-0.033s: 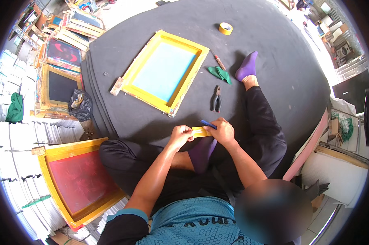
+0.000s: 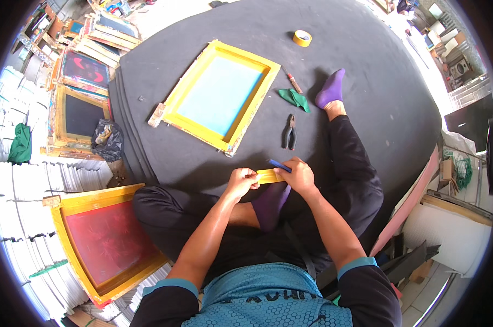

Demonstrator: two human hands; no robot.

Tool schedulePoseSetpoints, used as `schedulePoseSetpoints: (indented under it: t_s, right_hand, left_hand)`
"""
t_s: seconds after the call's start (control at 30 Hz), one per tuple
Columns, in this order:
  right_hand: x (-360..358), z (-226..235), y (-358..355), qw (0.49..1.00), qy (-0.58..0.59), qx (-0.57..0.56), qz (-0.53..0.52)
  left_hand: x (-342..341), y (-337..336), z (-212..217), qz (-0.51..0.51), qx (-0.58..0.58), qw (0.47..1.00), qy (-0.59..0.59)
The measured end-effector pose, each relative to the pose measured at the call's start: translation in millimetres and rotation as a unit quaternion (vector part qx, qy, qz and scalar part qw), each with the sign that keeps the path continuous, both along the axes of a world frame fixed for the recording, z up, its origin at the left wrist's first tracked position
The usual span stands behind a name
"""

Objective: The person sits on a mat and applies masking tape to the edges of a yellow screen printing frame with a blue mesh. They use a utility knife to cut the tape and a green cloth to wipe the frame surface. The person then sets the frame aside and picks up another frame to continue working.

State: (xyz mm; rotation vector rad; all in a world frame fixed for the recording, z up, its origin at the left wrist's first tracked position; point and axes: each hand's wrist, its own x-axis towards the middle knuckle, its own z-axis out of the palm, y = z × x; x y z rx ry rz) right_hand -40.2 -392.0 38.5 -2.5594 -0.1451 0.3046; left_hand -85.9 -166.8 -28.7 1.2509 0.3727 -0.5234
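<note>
My left hand (image 2: 241, 183) pinches one end of a short piece of yellow tape (image 2: 268, 176), held above my purple-socked foot (image 2: 269, 207). At the tape's other end, my right hand (image 2: 298, 175) is closed and also grips a slim blue tool (image 2: 279, 165), whose exact kind I cannot make out. Beyond my hands lies a yellow-edged screen-printing frame (image 2: 222, 95) with a pale blue mesh. Pliers (image 2: 290, 132) with dark handles rest to its right, near a green cloth (image 2: 294, 99) and a red-handled screwdriver (image 2: 294, 83).
A yellow tape roll (image 2: 301, 38) sits far back on the dark padded surface (image 2: 366, 60). Another printing frame with red mesh (image 2: 113, 240) leans at my left, beside stacked white sheets (image 2: 17, 218). More frames (image 2: 85, 71) pile up at the far left. My other foot (image 2: 330, 90) stretches forward.
The blurred round patch at the lower right has gone, and my right sleeve now shows there. My hands and the tape are practically unmoved.
</note>
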Motion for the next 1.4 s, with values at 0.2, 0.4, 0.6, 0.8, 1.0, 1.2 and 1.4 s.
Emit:
schedulePoseSetpoints:
  t_s: [0.2,0.4,0.6,0.8,1.0,1.2,1.4]
  right_hand:
    - [-2,-5,-8,1.000,0.017,-0.012,-0.014]
    - [0,15,19,0.998,-0.002,-0.057,-0.016]
    - [-11,13,7,0.989,-0.142,0.039,-0.023]
    - [-55,52,19,0.994,-0.036,0.095,0.031]
    - [-80,48,33,0.997,0.003,0.060,0.053]
    - [-77,42,34,0.998,0.006,0.031,0.046]
    - [-83,45,37,0.998,0.027,0.032,0.040]
  left_hand:
    - [-3,0,-7,0.016,0.009,1.000,-0.010]
    - [-2,11,-6,0.021,0.009,1.000,0.003]
    - [-4,5,-9,0.032,0.002,0.999,0.021]
    - [-6,7,-7,0.030,0.020,0.999,0.008]
    - [-5,2,-1,0.022,0.034,0.999,0.001]
    - [-7,0,4,0.027,0.042,0.999,-0.007]
    - [-16,-2,7,0.034,0.043,0.998,-0.001]
